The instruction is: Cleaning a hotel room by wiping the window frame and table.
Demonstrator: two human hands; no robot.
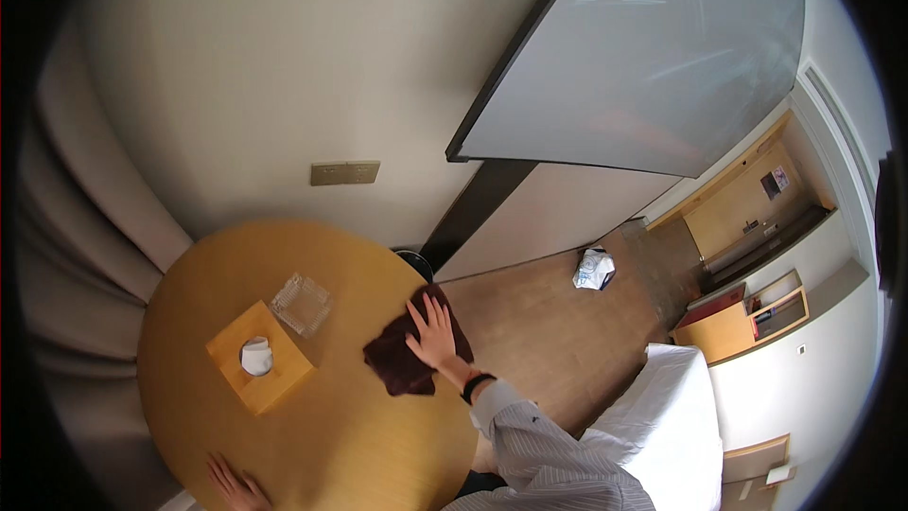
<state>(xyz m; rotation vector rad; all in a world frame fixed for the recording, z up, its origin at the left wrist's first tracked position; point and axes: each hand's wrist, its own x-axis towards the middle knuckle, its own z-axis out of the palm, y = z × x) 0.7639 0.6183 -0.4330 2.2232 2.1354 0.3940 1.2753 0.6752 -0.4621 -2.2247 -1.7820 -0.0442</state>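
My right hand lies flat with spread fingers on a dark brown cloth at the right edge of a round wooden table. A black band is on that wrist, below a striped sleeve. At the table's near left edge my left hand rests on the wood, fingers apart, holding nothing; its wrist is cut off by the picture's rim. Between the hands, towards the left, stands a square wooden tissue box with a white tissue showing in its round hole. A clear glass ashtray sits just beyond the box.
A wall with a socket plate rises behind the table, and curtains hang at left. The rim of a dark bin shows past the table edge. Further right are a white bag on the floor and a bed with white sheets.
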